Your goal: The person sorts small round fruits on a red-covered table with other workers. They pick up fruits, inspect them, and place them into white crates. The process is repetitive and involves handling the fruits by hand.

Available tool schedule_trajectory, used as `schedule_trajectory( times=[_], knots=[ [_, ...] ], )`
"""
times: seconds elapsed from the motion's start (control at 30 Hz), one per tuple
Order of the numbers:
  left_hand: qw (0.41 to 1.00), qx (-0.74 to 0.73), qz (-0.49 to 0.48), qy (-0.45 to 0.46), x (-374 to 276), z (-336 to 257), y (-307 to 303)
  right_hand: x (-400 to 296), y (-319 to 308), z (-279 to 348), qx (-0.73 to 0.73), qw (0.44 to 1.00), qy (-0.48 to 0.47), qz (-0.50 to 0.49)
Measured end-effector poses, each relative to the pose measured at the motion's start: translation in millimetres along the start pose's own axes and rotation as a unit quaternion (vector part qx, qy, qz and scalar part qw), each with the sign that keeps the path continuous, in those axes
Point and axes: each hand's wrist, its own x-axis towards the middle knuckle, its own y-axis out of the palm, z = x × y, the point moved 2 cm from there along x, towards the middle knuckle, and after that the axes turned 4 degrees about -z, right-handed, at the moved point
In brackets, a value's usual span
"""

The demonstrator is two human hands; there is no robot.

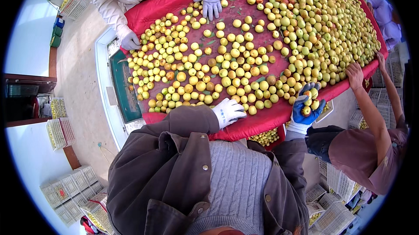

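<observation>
My left hand (229,112), in a white knitted glove, lies palm down at the near edge of a red cloth-lined table (252,127), beside small round yellow-green fruits (226,82). Whether its curled fingers hold anything is hidden. My right hand (307,106), in a white glove with a blue coated palm, is turned palm up at the right and cups several fruits (311,99), some with brown-red patches. Fruits lie loosely spread before me and heaped densely towards the upper right, with a few green leaves (211,42) among them.
A co-worker's gloved hands (212,4) are across the table; another person's bare hands (355,74) rest on its right rim. A green chute (124,86) adjoins its left end. Below the near edge is a red crate of fruits (265,137). White plastic crates (70,186) stand around.
</observation>
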Motion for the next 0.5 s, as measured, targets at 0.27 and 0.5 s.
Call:
schedule_trajectory(
  times=[0.27, 0.5],
  knots=[
    [0.99, -0.091, -0.012, -0.106, 30, 10, -9, -17, 9, -45, -0.009, 0.996, 0.042, -0.075],
    [0.972, -0.037, -0.222, -0.069, 12, -43, -98, -58, -39, -142, -0.218, 0.945, 0.201, -0.141]
  ],
)
